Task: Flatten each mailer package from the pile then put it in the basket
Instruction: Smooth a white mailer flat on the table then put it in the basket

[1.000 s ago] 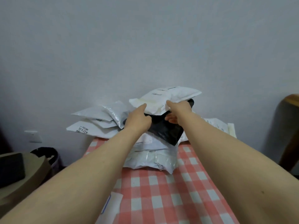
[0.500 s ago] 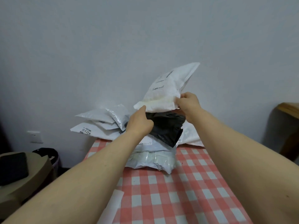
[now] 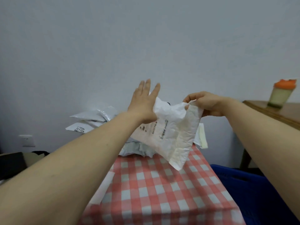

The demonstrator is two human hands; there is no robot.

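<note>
A white padded mailer with dark printed text hangs in the air above the red-checked table. My right hand pinches its upper right corner. My left hand is up beside the mailer's left edge with straight, spread fingers, its palm against the mailer. The pile of white and grey mailers lies at the far end of the table, partly hidden behind my left forearm and the lifted mailer. A blue basket stands low on the right of the table.
A wooden table on the right carries a shaker bottle with an orange lid. A flat white sheet lies at the table's left edge. Dark objects and a cardboard box sit low on the left, near a wall socket.
The white mailer came off the pile and swung down toward me. My left hand let go of it and opened flat. The view shifted right, revealing the basket and the bottle.
</note>
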